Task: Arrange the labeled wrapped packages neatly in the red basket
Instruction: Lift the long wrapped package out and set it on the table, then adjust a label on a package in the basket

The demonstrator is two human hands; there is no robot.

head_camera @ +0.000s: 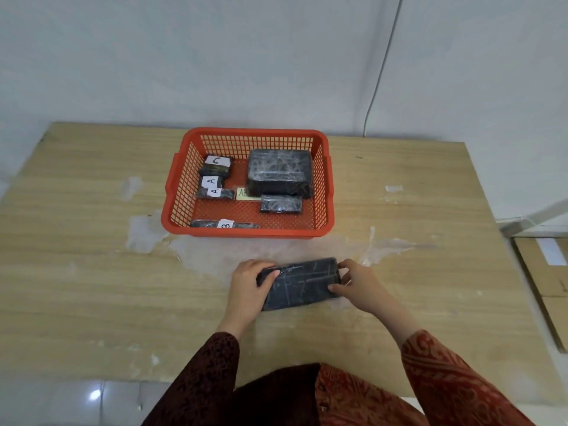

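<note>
The tabletop [92, 272], pale wood grain with scuffed whitish patches, fills the middle of the frame, and on its far centre sits one red basket [246, 232], its long side running left to right. Inside it I count six wrapped packages: one large block [279, 175] at the basket's upper right, one medium package [281, 204] just below it, a package labelled C [215, 167] at the upper left, two labelled A [212, 187] stacked or overlapping below that, and a flat one labelled B [224, 224] along the near wall; a pale paper slip [246, 193] lies on the floor between the A pair and the large block, its writing too cut off to read. A seventh package, the dark wrapped package [299, 284], lies on the tabletop in the lower centre of the frame, well apart from the basket and straight below it in the picture. Its long axis runs left to right, tilted slightly, roughly parallel to the basket's long side. Both hands are on it: the left hand [249, 287] clasps its left end, thumb over the top, and the right hand [353, 284] pinches its right end between thumb and fingers, so each grip is closed on the package, neither nearer. The likely move is forward, up the frame, into the open basket floor at centre.
</note>
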